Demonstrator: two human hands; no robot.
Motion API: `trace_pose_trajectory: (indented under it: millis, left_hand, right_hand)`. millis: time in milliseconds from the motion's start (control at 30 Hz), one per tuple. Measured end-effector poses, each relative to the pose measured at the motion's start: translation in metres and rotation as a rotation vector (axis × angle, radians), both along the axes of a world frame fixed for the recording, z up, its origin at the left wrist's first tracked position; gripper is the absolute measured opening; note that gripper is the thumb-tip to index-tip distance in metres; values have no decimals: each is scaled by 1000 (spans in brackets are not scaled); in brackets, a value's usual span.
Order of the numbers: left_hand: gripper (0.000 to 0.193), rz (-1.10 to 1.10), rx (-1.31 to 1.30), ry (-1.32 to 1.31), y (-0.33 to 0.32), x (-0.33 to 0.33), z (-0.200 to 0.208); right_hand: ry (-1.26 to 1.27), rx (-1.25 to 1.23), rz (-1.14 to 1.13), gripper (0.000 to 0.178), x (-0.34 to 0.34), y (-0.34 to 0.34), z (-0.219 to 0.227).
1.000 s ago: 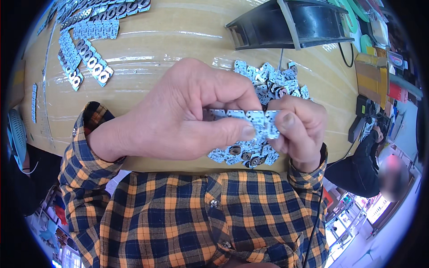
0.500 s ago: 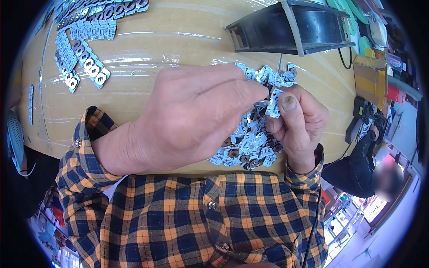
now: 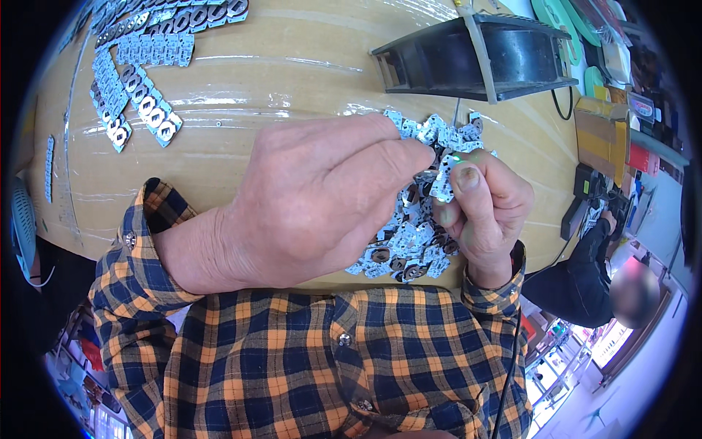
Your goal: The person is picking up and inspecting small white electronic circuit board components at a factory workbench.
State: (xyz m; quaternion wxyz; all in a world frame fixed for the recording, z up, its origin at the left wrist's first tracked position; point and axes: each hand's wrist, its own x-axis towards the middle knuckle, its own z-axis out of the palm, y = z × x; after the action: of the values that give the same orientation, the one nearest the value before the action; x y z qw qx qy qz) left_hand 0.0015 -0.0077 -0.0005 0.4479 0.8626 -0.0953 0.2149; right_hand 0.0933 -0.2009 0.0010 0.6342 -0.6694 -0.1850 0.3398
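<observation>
Between the thumb and fingers of my right hand [image 3: 490,205] is a small white circuit board [image 3: 442,179] with dark spots. A green glow shows at its upper edge. My left hand [image 3: 314,201] is closed in a pinch, its fingertips close to the board's left side. Whatever it grips is mostly hidden by the fingers; a thin bit of metal seems to show at the tips. Below and behind both hands lies a loose pile of small circuit boards [image 3: 402,245], some with round metal battery holders. My left hand covers part of this pile.
A black box fan [image 3: 504,55] stands at the back right, its cable beside it. Joined strips of circuit boards [image 3: 155,50] lie at the far left, with a lone strip [image 3: 49,168] near the left edge. Right: a cardboard box [image 3: 601,139] and a person in dark clothes [image 3: 578,282].
The board in my right hand has shifted slightly left and down. A green glow now shows on it. Both hands keep their pinch.
</observation>
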Motion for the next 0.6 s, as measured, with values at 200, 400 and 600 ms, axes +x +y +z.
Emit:
trace_pose_trajectory:
  millis: [200, 400, 600]
  left_hand:
    - [29, -72, -62, -44, 2, 0, -7]
    - [27, -174, -81, 51, 12, 2, 1]
    - [18, -164, -304, 164, 7, 4, 3]
  right_hand:
    - [-3, -48, -38, 23, -1, 1, 3]
    - [-164, -76, -38, 24, 0, 2, 0]
    - [-739, 130, 263, 16, 10, 8, -8]
